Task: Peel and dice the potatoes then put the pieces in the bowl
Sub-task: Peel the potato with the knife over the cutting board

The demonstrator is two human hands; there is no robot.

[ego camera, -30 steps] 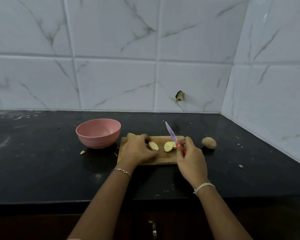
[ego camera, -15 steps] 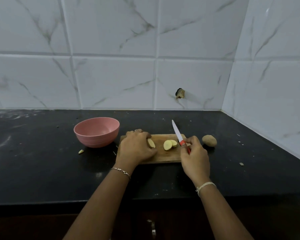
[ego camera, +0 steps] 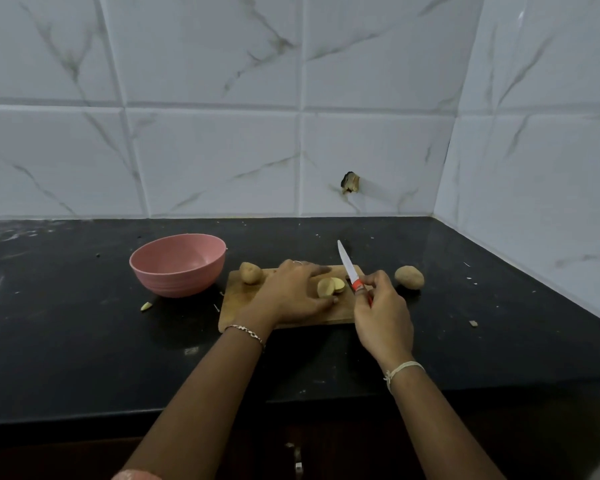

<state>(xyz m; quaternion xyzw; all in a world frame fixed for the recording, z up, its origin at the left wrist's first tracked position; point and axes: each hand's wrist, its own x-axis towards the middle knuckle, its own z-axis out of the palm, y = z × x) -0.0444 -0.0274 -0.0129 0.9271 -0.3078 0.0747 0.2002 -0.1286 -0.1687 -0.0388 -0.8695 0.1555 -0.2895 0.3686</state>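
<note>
Sitting at the left of the black counter, a pink bowl stands upright with its mouth open to the camera; nothing shows inside it. A small pale peel scrap lies on the counter just in front of it. To the right of the bowl, and apart from it, lies a wooden cutting board. An unpeeled potato rests on the board's far left corner, just beside the left hand. That hand lies palm down over the board's middle, fingers curled over the top of the cut potato and thumb tucked under its near side, so the pale cut faces stick out at the fingertips toward the right. Just right of those pieces stands the knife, its blade raised and slanting up and away to the left; whether it touches them cannot be told. The right hand pinches its red handle between thumb and curled fingers, above the board's right edge. A second whole potato sits on the counter beyond the board's right end.
</note>
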